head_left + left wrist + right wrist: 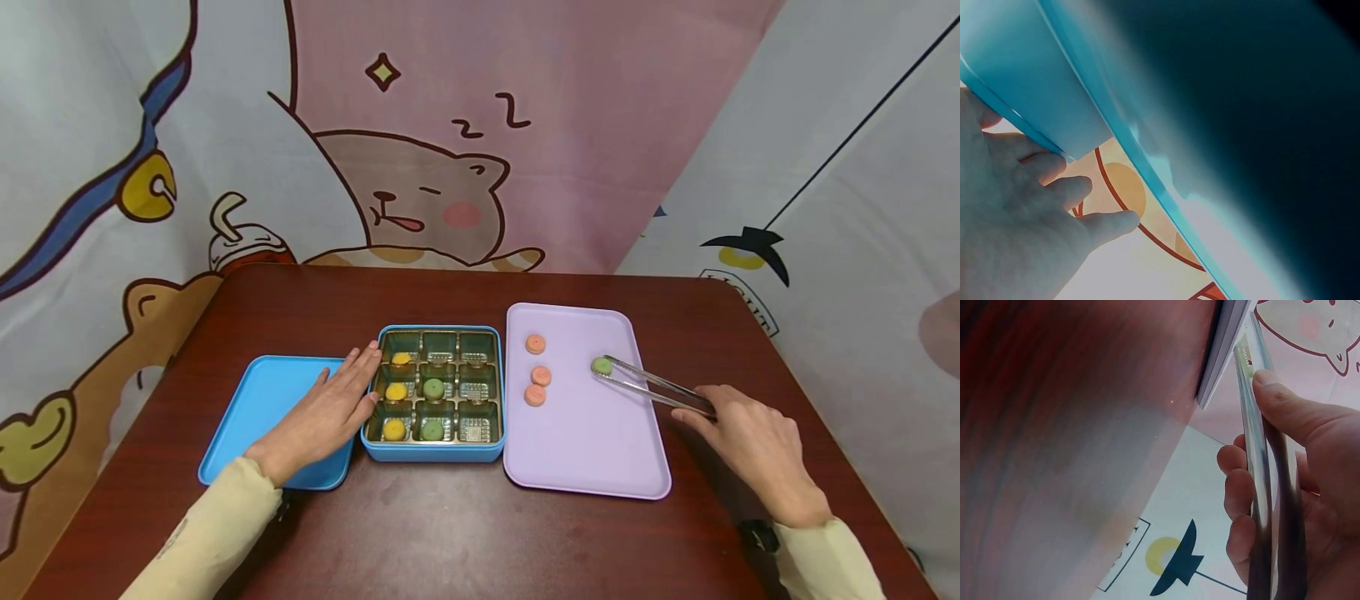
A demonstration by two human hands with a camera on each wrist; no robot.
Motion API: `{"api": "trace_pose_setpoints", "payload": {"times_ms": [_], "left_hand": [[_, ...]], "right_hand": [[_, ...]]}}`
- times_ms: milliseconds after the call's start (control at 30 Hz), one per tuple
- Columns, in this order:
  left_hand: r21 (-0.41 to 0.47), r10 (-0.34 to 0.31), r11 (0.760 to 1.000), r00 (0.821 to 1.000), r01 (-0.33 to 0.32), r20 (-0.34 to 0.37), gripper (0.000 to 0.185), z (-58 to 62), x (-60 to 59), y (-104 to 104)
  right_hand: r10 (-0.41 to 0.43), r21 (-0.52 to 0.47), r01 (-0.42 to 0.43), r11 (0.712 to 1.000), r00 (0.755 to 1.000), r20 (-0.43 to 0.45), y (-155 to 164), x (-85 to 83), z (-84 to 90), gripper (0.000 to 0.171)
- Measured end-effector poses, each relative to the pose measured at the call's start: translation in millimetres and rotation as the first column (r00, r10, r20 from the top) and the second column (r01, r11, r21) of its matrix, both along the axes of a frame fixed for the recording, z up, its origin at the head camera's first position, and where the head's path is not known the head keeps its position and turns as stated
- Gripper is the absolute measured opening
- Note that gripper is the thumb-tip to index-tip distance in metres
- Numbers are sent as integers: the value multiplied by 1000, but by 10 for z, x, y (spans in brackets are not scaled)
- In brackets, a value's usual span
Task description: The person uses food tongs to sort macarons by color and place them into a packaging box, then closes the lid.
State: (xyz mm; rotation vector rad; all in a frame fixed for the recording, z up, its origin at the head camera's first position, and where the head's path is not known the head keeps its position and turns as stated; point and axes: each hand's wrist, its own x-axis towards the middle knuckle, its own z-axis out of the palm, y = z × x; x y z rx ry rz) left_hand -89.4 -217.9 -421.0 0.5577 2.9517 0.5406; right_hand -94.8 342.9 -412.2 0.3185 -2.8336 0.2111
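My right hand (757,450) grips metal tongs (660,388), thumb on one side and curled fingers on the other. The tong tips lie on either side of a green macaron-like sweet (602,366) over the lilac tray (585,454). Three pink sweets (536,343) sit near that tray's left side. With extended fingers, my left hand (322,417) rests against the left wall of a blue box (435,452). Its gold insert has several compartments: yellow sweets (396,392) fill the left column, and green ones (432,389) occupy the middle and front of the centre column.
A flat blue lid (262,400) lies left of the box, partly under my left forearm. All of it stands on a dark red-brown table (450,533). A printed cloth (600,150) with cartoon animals hangs behind the table.
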Motion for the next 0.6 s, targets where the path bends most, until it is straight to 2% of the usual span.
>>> {"api": "trace_pose_setpoints", "payload": {"times_ms": [600], "left_hand": [[6,-2,1000,1000,2,2,65,-5,-2,-8]], "right_hand": [[14,17,-14,1000,1000,-6,-3,-9,3,51]]}}
